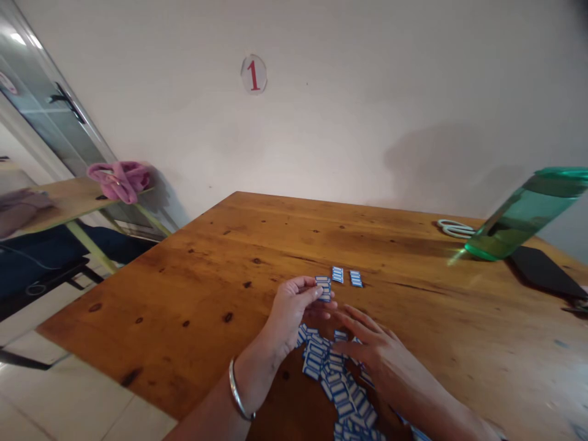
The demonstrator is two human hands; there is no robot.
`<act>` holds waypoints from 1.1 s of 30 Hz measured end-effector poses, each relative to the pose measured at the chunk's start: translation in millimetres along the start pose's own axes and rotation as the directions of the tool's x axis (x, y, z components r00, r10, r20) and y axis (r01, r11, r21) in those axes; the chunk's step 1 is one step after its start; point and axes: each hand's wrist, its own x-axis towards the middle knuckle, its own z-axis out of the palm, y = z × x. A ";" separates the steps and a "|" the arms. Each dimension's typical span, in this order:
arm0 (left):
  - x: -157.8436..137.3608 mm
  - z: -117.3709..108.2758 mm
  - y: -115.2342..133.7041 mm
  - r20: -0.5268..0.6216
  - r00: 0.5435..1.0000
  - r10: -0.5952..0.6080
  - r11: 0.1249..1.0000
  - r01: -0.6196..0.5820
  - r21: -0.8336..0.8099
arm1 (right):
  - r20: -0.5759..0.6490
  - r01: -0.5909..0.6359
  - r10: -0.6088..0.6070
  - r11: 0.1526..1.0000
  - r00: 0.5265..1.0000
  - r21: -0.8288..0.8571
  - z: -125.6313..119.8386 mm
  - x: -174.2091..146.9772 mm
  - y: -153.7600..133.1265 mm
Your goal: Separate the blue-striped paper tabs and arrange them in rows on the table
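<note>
Looks early: two cards (337,274) set apart, big pile (337,386) left (loads, honestly). Left hand (294,306) pinches another card (325,284); right hand (374,349) loosely spread over the pile.

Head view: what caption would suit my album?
Left hand holding a blue-and-white card, right hand open over a pile of similar ones, on a wooden table.

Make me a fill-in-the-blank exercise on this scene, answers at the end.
The ____ hand holds a card.
Farther out than the pile, ____ loose cards lie on the table.
The bottle is colored ____.
The sign on the wall shows the number ____.

Missing words: left; two; green; 1
</note>
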 end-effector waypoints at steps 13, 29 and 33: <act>0.7 0.0 -0.1 -0.013 1.000 0.006 1.000 -0.006 0.015 | -0.087 -0.199 0.209 0.974 0.974 0.112 1.3 -0.1 -7.0; 2.7 0.7 -6.5 0.009 1.000 0.002 0.999 -0.003 0.050 | -0.094 -0.176 0.229 0.905 0.969 0.388 5.1 3.4 -12.2; 1.4 2.3 -8.0 0.011 1.000 -0.002 0.996 0.001 0.091 | -0.098 -0.191 0.287 0.819 0.953 0.542 -4.4 2.5 -8.4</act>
